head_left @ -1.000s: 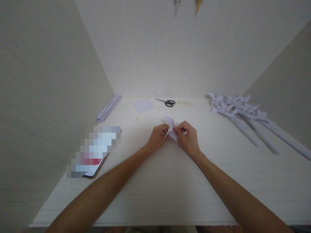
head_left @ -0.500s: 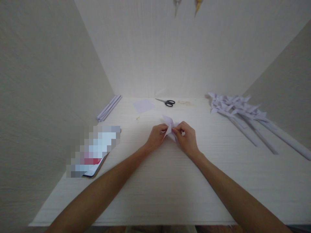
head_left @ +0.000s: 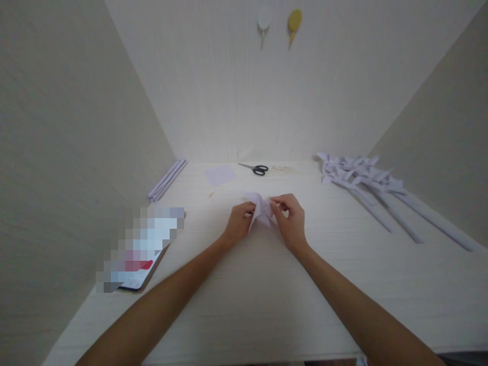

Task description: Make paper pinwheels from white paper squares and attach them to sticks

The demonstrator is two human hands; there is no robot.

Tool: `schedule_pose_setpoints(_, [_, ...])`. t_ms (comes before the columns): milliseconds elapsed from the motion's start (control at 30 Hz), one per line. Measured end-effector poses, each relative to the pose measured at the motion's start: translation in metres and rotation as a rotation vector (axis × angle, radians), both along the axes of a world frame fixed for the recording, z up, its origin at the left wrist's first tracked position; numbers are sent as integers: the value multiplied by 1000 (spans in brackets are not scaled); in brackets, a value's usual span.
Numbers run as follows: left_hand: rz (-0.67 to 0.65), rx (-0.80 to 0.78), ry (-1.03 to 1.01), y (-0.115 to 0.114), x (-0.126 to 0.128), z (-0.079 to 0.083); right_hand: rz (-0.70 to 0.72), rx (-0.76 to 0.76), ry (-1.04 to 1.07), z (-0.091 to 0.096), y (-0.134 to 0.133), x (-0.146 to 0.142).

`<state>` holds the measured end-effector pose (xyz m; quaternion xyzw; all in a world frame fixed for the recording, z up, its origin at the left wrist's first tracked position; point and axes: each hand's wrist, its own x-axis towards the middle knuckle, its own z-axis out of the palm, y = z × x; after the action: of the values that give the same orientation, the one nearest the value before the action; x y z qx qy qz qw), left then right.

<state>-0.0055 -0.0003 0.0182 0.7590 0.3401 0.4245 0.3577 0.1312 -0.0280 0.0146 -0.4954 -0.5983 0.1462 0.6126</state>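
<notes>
A pale lilac paper pinwheel with curled blades is held between my two hands over the middle of the table. My left hand is closed, pinching the pinwheel's left side between thumb and fingers. On the other side, my right hand has its thumb and bent forefinger closed at the right edge of the paper. The fingers hide part of the blades. Beyond the hands lie black-handled scissors and a flat lilac paper square.
Several finished paper pinwheels on rolled sticks lie at the right. Rolled paper sticks rest by the left wall. A phone, partly pixelated, lies at the left. Small tan bits are near the scissors. Two hooks, white and yellow, hang on the back wall.
The camera view has tilted up slightly, bringing more of the wall hooks into sight. The pinwheel has turned in my hands, and my right fingers have shifted along its edge.
</notes>
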Motion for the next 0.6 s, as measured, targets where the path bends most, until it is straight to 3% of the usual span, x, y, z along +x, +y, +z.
schedule_pose_setpoints(133, [122,12,-59,1,-3,-2,-54,-120,480,-4,6,5])
schedule_pose_setpoints(233, [209,-31,-147,4,-4,-6,154,-296,922,-3,10,2])
schedule_pose_setpoints(300, [273,-69,-183,6,-4,-8,332,-421,1108,0,9,-1])
schedule_pose_setpoints(467, [341,-54,-170,5,-3,-6,683,-641,1231,6,2,-7])
schedule_pose_setpoints(600, [360,76,-92,-1,0,-2,746,-608,1236,4,0,-7])
